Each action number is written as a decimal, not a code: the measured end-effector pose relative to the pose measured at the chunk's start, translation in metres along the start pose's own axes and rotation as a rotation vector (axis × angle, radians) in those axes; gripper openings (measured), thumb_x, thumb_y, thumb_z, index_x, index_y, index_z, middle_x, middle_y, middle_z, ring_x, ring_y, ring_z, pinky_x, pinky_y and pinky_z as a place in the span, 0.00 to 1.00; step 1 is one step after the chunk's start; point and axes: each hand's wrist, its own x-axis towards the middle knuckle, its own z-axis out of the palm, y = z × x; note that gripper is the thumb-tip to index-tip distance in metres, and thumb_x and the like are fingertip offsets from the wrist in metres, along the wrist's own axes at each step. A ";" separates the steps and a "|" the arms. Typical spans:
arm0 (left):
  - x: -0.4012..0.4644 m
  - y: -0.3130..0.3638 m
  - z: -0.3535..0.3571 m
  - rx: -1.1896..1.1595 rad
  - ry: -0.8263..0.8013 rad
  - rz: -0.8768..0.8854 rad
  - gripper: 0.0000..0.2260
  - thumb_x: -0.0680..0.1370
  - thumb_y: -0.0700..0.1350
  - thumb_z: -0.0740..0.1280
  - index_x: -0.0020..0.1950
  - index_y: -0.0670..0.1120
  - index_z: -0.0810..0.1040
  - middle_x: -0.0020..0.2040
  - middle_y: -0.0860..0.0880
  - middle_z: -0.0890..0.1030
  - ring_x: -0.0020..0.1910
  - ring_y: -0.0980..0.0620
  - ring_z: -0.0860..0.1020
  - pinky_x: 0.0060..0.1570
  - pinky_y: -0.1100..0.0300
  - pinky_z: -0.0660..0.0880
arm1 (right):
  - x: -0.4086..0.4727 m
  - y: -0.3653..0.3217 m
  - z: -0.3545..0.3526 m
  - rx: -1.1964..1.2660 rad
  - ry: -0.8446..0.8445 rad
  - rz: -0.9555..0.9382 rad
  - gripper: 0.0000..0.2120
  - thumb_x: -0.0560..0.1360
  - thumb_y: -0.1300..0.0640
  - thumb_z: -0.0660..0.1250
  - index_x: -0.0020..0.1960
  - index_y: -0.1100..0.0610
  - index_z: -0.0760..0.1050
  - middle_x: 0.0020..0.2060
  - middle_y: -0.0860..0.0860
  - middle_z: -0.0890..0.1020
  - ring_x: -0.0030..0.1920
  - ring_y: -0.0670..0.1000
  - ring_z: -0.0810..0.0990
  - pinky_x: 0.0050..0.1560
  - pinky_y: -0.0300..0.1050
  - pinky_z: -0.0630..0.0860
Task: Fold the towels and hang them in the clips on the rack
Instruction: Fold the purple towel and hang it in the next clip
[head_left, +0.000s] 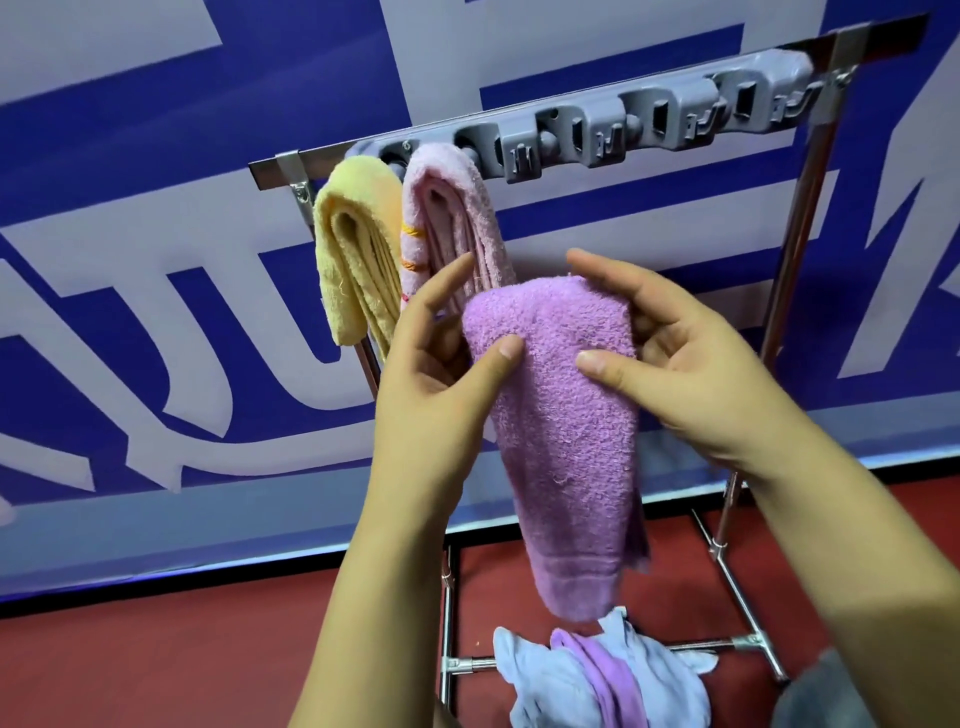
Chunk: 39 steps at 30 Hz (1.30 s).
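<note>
A folded purple towel (566, 431) hangs down between my hands in front of the rack. My left hand (436, 358) grips its left edge near the top fold, thumb on the front. My right hand (670, 353) holds the right side, thumb pressed on the front. The grey clip strip (613, 130) runs along the rack's top bar. A yellow towel (353, 260) hangs from the leftmost clip and a pink towel (452, 223) from the one beside it. The clips to the right hold nothing.
A pile of light blue and purple towels (597, 675) lies on the red floor over the rack's lower bar (472, 664). The rack's right upright (800, 228) stands behind my right hand. A blue and white banner (156, 260) covers the wall behind.
</note>
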 end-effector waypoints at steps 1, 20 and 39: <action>0.000 0.000 0.002 -0.009 0.017 0.007 0.23 0.73 0.29 0.67 0.62 0.51 0.74 0.47 0.54 0.85 0.49 0.58 0.81 0.50 0.63 0.76 | 0.001 -0.002 -0.001 -0.024 0.013 0.000 0.29 0.71 0.74 0.66 0.63 0.47 0.70 0.54 0.38 0.80 0.58 0.40 0.77 0.57 0.33 0.72; 0.005 0.006 0.002 -0.132 0.072 0.097 0.21 0.73 0.35 0.68 0.62 0.52 0.74 0.66 0.33 0.73 0.55 0.50 0.77 0.58 0.56 0.74 | 0.008 -0.014 0.003 0.155 0.133 -0.099 0.21 0.74 0.62 0.63 0.66 0.52 0.68 0.34 0.43 0.83 0.41 0.39 0.79 0.48 0.33 0.75; 0.008 0.004 0.002 -0.156 0.058 -0.041 0.26 0.69 0.39 0.71 0.66 0.51 0.72 0.66 0.49 0.76 0.58 0.56 0.79 0.61 0.56 0.75 | 0.006 -0.022 0.012 0.286 0.270 -0.001 0.17 0.72 0.60 0.62 0.60 0.51 0.71 0.33 0.48 0.84 0.38 0.44 0.82 0.42 0.39 0.78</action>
